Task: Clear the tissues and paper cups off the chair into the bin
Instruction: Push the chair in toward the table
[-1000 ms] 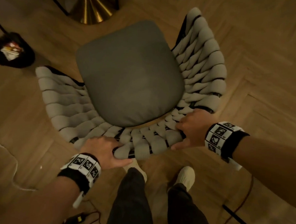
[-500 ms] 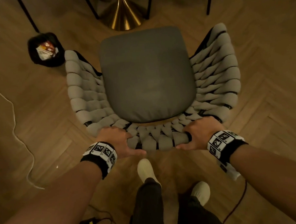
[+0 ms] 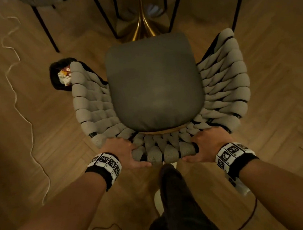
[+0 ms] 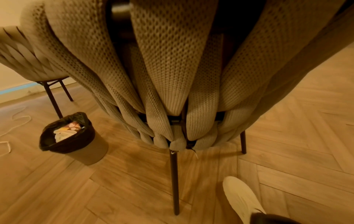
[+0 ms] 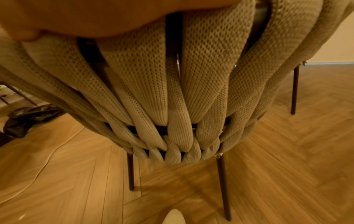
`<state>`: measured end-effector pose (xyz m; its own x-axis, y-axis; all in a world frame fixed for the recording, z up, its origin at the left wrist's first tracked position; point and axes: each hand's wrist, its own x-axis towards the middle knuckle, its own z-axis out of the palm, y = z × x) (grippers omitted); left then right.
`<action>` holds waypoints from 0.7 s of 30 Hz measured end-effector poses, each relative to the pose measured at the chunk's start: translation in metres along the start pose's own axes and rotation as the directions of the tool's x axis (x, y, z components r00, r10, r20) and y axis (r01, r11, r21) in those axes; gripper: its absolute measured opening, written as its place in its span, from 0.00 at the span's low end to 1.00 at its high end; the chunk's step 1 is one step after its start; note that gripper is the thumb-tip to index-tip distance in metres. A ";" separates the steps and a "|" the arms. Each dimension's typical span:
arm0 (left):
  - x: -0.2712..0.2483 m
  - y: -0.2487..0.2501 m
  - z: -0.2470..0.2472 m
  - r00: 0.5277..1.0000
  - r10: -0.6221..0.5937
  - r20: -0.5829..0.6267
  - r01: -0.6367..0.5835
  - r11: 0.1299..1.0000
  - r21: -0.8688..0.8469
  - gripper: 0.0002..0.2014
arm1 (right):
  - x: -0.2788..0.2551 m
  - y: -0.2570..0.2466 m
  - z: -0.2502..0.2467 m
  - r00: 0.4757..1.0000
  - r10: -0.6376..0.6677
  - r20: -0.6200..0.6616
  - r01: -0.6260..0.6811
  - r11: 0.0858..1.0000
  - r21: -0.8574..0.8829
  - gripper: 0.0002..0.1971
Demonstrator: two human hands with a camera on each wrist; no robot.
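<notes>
The chair [image 3: 222,84] has a woven beige backrest and a bare dark grey seat cushion [image 3: 153,82]; no tissues or cups lie on it. My left hand [image 3: 121,153] grips the top of the backrest at its left, and my right hand [image 3: 205,147] grips it at the right. The bin [image 4: 70,137], lined with a black bag and holding crumpled tissues and cups, stands on the floor left of the chair; the head view shows the bin [image 3: 60,76] partly behind the chair's left arm. In both wrist views the knitted backrest [image 5: 172,91] fills the picture.
A gold table base [image 3: 141,31] and thin black legs [image 3: 46,30] of other furniture stand just beyond the seat. A white cord [image 3: 21,109] snakes over the wooden floor at left. My shoe [image 4: 241,200] is behind the chair. A black bag [image 5: 25,118] lies on the floor.
With both hands on the backrest, the chair has slid forward toward the gold table base. The bin now sits close beside the chair's left arm.
</notes>
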<state>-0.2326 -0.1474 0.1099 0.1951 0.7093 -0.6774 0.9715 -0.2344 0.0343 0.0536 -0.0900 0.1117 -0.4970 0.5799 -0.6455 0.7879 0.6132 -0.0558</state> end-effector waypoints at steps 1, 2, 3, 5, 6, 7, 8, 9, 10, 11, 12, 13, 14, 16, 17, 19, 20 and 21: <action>0.010 -0.011 -0.008 1.000 0.000 0.000 0.000 1.000 0.007 0.52 | 0.011 0.003 -0.009 1.000 0.001 -0.001 -0.001 1.000 0.004 0.51; 0.019 -0.022 -0.016 1.000 0.001 -0.003 -0.001 1.000 0.011 0.52 | 0.022 0.005 -0.018 1.000 0.004 -0.003 -0.004 1.000 0.012 0.51; 0.028 -0.032 -0.024 1.000 -0.002 -0.007 0.002 1.000 0.007 0.51 | 0.031 0.007 -0.027 1.000 0.012 -0.010 -0.012 1.000 0.024 0.50; 0.044 -0.050 -0.041 1.000 -0.021 -0.012 0.021 1.000 -0.003 0.50 | 0.049 0.012 -0.045 0.999 0.023 -0.033 -0.022 0.999 0.041 0.47; 0.052 -0.058 -0.050 1.000 -0.020 -0.011 0.020 1.000 0.000 0.50 | 0.059 0.016 -0.054 0.999 0.022 -0.040 -0.021 0.999 0.044 0.46; 0.061 -0.067 -0.058 1.000 -0.010 -0.013 0.010 1.000 0.004 0.49 | 0.070 0.020 -0.062 0.999 0.020 -0.045 -0.018 0.999 0.049 0.45; 0.068 -0.075 -0.066 1.000 -0.002 -0.021 0.002 1.000 0.003 0.48 | 0.080 0.024 -0.070 0.999 0.020 -0.047 -0.017 0.998 0.053 0.45; 0.075 -0.083 -0.075 1.000 0.004 -0.029 -0.004 1.000 -0.002 0.48 | 0.092 0.028 -0.077 0.999 0.021 -0.049 -0.018 0.998 0.056 0.45; 0.083 -0.091 -0.085 0.999 0.011 -0.033 -0.011 1.000 0.000 0.47 | 0.103 0.032 -0.085 0.998 0.028 -0.052 -0.024 0.998 0.065 0.46; 0.091 -0.099 -0.093 0.999 0.018 -0.032 -0.018 1.000 0.006 0.47 | 0.115 0.036 -0.092 0.998 0.035 -0.056 -0.031 0.997 0.078 0.47; 0.098 -0.109 -0.100 0.999 0.021 -0.033 -0.021 1.000 0.011 0.47 | 0.127 0.039 -0.100 0.997 0.039 -0.059 -0.034 0.995 0.089 0.48; 0.105 -0.119 -0.107 0.999 0.021 -0.030 -0.020 1.000 0.016 0.47 | 0.139 0.041 -0.107 0.997 0.040 -0.062 -0.034 0.995 0.092 0.49; 0.113 -0.129 -0.114 0.999 0.023 -0.028 -0.023 1.000 0.021 0.48 | 0.151 0.042 -0.114 0.997 0.040 -0.063 -0.034 0.995 0.094 0.51; 0.129 -0.151 -0.127 0.999 0.030 -0.029 -0.030 0.999 0.028 0.50 | 0.173 0.044 -0.128 0.996 0.037 -0.080 -0.028 0.994 0.106 0.53; 0.138 -0.163 -0.133 0.999 0.032 -0.028 -0.031 0.999 0.029 0.51 | 0.183 0.044 -0.137 0.996 0.034 -0.077 -0.026 0.994 0.105 0.53; 0.151 -0.180 -0.145 0.999 0.034 -0.002 -0.034 0.999 0.018 0.51 | 0.198 0.046 -0.156 0.997 0.038 -0.060 -0.033 0.995 0.092 0.51; 0.159 -0.188 -0.151 0.999 0.040 0.018 -0.040 0.999 0.016 0.52 | 0.205 0.048 -0.165 0.997 0.043 -0.062 -0.038 0.996 0.081 0.50; 0.166 -0.196 -0.156 0.998 0.047 0.029 -0.047 0.999 0.015 0.52 | 0.210 0.049 -0.176 0.997 0.047 -0.067 -0.042 0.997 0.066 0.49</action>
<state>-0.3700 0.1204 0.1054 0.2365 0.6779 -0.6960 0.9591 -0.2775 0.0557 -0.0760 0.1560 0.1072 -0.4831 0.6425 -0.5948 0.8304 0.5515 -0.0787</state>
